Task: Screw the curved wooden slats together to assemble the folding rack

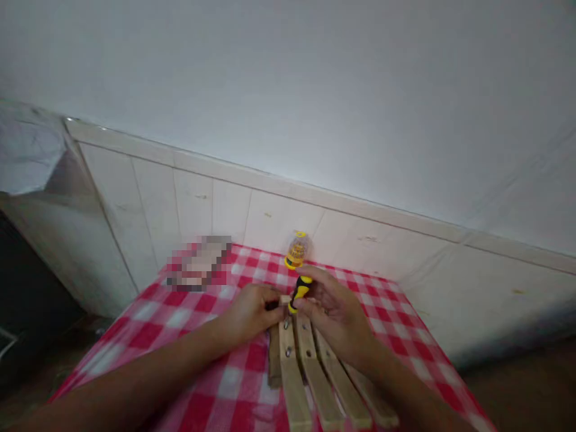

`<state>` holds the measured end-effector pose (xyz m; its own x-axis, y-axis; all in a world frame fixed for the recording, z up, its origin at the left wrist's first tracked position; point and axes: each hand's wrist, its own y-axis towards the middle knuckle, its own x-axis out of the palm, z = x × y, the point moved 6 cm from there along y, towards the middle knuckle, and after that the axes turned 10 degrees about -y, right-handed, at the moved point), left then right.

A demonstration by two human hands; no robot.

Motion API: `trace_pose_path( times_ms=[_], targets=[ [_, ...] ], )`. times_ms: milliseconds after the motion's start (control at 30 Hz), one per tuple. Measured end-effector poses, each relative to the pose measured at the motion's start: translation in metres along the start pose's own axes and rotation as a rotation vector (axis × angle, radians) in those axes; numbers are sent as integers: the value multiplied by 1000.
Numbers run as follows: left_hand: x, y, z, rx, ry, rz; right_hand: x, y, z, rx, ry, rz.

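Steady Hands, Straight Driver

A right hand grips a black-and-yellow screwdriver, its tip over the far end of the leftmost wooden slat on a cloth-covered worktop, while a left hand curls its fingertips beside the tip; whether they pinch anything cannot be told. The step appears to be turning a screw: the work likely goes best with the driver, now tilted, lined up with the screw, steady downward pressure, the slat braced and fingertips clear of the tip. The count: two hands, one screwdriver, four pale slats side by side, one darker wooden piece at their left, one clear-topped yellow bit case near the wall and one pixelated object
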<state>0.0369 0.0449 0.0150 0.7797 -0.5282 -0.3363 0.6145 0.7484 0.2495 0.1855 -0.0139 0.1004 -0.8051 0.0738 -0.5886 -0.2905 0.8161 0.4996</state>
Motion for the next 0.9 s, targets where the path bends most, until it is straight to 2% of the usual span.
trace_pose_path(
  times_ms=[633,900],
  targets=[
    [0,0,0,6,3,18,2,2,-1,-45,5,-49],
    [0,-1,0,-8,7,22,1,2,5,7,16,49]
  ],
)
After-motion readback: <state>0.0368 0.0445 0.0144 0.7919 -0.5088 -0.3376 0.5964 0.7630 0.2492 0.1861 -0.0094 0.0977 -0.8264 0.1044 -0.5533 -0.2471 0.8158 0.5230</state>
